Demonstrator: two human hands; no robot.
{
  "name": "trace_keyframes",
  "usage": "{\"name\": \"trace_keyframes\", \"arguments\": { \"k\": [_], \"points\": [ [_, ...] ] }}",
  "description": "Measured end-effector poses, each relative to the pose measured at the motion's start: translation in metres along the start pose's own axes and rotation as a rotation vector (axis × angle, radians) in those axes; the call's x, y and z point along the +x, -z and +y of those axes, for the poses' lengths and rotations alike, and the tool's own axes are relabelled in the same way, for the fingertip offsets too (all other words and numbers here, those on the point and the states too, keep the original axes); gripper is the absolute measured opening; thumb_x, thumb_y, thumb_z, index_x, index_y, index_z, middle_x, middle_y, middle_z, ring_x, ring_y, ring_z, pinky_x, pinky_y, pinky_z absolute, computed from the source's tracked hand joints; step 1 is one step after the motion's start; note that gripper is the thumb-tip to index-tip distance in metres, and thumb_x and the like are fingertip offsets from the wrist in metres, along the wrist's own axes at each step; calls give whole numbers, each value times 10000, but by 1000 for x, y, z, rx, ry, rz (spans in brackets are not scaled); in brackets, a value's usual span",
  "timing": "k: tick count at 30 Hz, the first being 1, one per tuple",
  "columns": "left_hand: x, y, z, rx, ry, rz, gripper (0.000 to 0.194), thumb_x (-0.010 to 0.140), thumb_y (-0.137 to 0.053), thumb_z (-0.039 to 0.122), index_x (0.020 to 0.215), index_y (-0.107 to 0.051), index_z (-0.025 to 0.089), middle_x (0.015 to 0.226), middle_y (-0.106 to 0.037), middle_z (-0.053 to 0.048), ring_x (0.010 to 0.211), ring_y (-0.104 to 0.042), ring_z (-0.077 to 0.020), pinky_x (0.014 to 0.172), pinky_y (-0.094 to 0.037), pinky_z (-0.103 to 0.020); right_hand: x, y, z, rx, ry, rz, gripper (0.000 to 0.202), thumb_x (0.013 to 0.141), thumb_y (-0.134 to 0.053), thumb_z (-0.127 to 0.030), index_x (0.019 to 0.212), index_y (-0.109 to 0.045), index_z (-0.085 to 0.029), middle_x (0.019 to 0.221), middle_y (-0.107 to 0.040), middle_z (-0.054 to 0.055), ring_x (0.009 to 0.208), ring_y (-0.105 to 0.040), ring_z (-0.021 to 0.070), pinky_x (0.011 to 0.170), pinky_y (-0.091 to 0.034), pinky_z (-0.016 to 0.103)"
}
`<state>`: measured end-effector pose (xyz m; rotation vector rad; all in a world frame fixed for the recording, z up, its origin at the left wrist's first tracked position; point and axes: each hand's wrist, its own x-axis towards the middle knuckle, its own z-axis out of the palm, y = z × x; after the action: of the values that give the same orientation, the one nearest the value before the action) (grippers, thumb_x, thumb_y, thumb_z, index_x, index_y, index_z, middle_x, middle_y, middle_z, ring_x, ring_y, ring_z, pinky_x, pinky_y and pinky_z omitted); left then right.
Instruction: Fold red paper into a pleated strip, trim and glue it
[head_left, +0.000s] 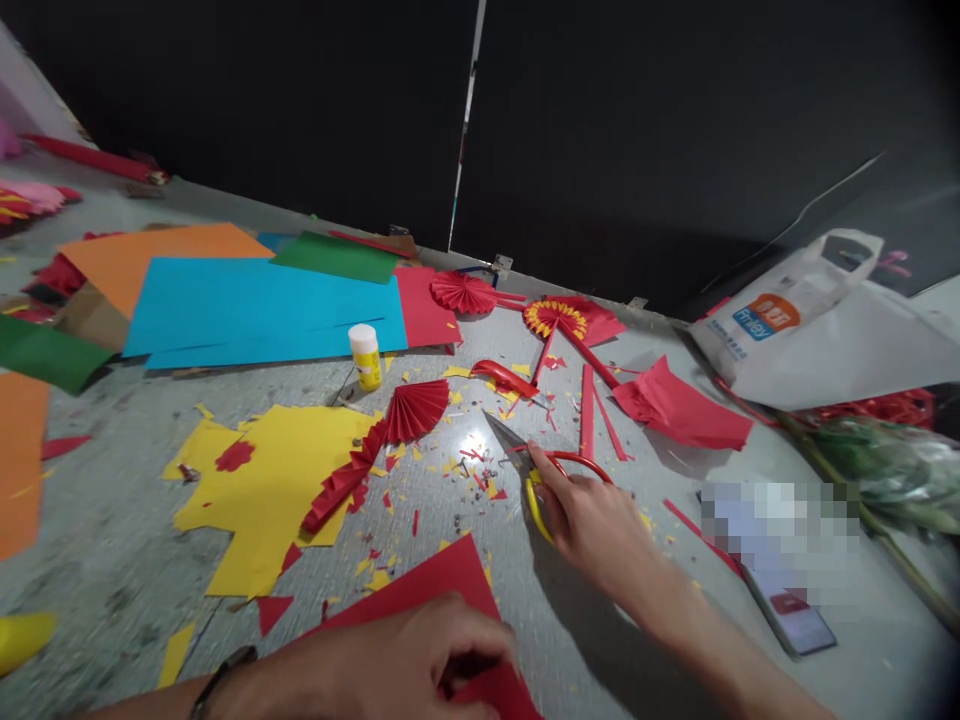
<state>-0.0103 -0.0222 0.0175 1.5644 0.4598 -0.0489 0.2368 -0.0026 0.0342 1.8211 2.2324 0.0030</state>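
In the lower middle, my left hand [405, 650] has its fingers curled down on a sheet of red paper [450, 580]. My right hand [589, 520] grips the scissors [547, 465] by their red and yellow handles. The blades lie low over the surface, pointing up and left. Between my hands are small red and yellow paper scraps. Left of them, a pleated red paper fan [416, 412] and a folded red strip [345, 480] rest partly on cut yellow paper [277, 490]. Above these stands a glue stick [365, 357] with a white cap.
Blue paper [262, 310], orange paper [165, 250] and green paper [337, 257] lie at the back left. Further right are a red utility knife [504, 378], a red and yellow rosette [555, 320] and crumpled red paper [682, 405]. A phone [787, 600] and white bag [787, 310] are on the right.
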Motion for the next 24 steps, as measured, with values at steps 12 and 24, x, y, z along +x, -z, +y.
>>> {"name": "trace_keyframes", "arguments": {
  "k": [12, 24],
  "points": [
    [2, 0, -1, -24, -55, 19, 148, 779, -621, 140, 843, -513, 219, 734, -475, 67, 676, -428, -111, 569, -335, -215, 29, -1, -17, 30, -44, 33, 614, 1155, -438, -244, 1763, -387, -180, 1006, -843, 138, 828, -816, 291, 642, -526, 323],
    [0, 0, 0, -28, -35, 6, 128, 796, -612, 178, 826, -492, 212, 733, -455, 60, 695, -423, -109, 580, -329, -205, 4, -11, -16, 89, 52, -3, 626, 1145, -442, -252, 1767, -386, -213, 1008, -843, 106, 858, -822, 287, 673, -563, 346]
  ]
}}
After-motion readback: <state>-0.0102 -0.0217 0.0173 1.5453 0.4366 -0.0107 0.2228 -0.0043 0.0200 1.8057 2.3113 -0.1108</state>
